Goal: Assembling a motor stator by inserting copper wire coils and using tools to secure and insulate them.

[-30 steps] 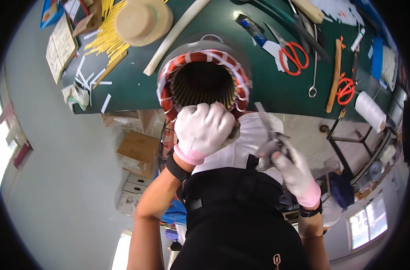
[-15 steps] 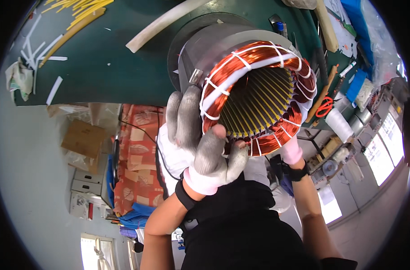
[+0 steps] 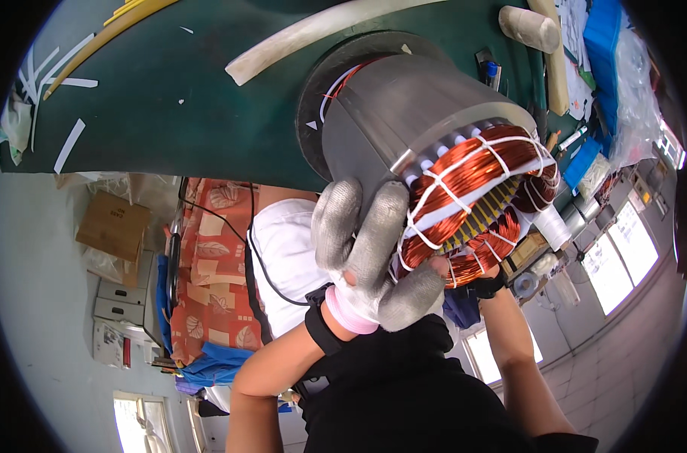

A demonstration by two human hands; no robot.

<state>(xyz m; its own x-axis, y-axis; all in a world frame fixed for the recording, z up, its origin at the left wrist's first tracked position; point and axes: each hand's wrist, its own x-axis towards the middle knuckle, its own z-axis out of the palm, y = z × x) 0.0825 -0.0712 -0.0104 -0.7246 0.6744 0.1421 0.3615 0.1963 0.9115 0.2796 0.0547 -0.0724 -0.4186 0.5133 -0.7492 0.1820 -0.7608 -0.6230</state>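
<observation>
A motor stator [image 3: 404, 113], a grey metal cylinder, leans toward me over the front edge of the green table. Copper windings [image 3: 472, 181] ring its near end, bound with white cord, and yellow slot strips show inside the bore. My left hand [image 3: 370, 249], in a grey glove with some bare fingertips, is closed on the lower left of the near rim, its thumb at the coil's underside. Behind the stator's lower right, my right hand is hidden; only the banded right wrist [image 3: 488, 285] shows. Under the far end lies a dark round plate [image 3: 313, 98].
A long pale curved strip [image 3: 283, 49] lies behind the stator, with a wooden mallet head [image 3: 528, 29] at the back right. White strips [image 3: 70, 146] are on the left of the table [image 3: 155, 128]. A patterned red chair [image 3: 215, 279] stands below its edge.
The stator has tipped and turned to the right, so more of its grey outer side shows and less of its bore. My left hand has moved right with it.
</observation>
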